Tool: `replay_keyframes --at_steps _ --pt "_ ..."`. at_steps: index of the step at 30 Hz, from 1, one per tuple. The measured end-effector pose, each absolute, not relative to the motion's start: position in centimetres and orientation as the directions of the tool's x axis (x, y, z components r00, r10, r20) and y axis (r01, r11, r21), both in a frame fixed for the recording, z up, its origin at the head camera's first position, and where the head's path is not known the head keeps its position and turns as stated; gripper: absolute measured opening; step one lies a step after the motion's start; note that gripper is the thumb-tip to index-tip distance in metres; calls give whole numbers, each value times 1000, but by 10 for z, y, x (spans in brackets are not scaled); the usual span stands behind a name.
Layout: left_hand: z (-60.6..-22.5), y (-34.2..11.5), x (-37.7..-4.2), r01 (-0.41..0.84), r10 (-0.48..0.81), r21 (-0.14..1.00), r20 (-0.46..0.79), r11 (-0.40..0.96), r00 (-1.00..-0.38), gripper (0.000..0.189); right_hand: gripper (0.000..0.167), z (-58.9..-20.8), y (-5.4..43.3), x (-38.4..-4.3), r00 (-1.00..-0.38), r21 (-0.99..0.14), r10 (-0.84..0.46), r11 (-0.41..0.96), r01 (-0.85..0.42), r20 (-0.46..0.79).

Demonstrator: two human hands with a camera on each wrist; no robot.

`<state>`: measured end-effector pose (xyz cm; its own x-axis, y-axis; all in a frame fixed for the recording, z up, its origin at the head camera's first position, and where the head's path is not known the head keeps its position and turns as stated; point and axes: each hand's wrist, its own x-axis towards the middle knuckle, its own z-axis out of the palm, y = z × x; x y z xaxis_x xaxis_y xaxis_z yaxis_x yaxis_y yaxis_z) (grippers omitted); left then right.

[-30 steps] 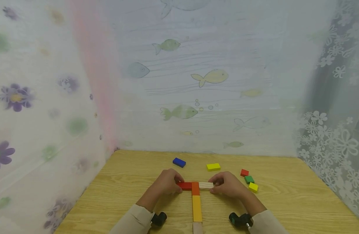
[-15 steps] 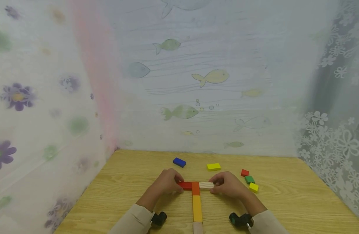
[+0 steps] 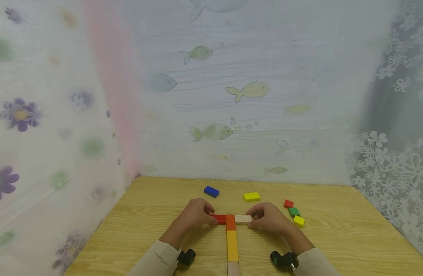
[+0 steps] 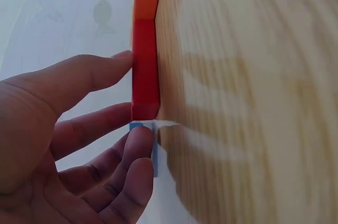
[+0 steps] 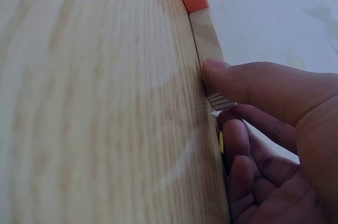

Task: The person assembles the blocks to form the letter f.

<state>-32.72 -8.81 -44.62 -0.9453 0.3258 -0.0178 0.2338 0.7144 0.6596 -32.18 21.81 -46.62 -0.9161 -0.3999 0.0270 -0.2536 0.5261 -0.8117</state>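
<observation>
My left hand (image 3: 197, 214) holds a red block (image 3: 220, 218) at its left end, thumb and forefinger against it; the other fingers hang curled beside it in the left wrist view. On the other side, my right hand (image 3: 268, 217) pinches a plain wooden block (image 3: 243, 218) near its right end, with the thumb (image 5: 237, 81) over its side. Between these two blocks stands the end of an orange block (image 3: 230, 222); together they make a crossbar. Below the orange block, an amber block (image 3: 232, 245) and another plain wooden block (image 3: 233, 268) continue the line towards me.
A blue block (image 3: 211, 191) and a yellow block (image 3: 251, 197) lie beyond the hands on the wooden table (image 3: 128, 237). At right are a small red block (image 3: 289, 204), a green block (image 3: 294, 212) and a small yellow block (image 3: 299, 221). Patterned curtains (image 3: 211, 115) surround the table.
My left thumb has shifted slightly to the right along the red block, and the left fingers have drawn a little left. The right hand and the blocks look unmoved.
</observation>
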Motion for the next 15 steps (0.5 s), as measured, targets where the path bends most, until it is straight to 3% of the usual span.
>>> replay_keyframes --at_steps 15 --pt "-451 -98 -345 239 315 648 -1 723 -949 35 35 -466 218 -323 -914 -807 -406 531 -259 26"
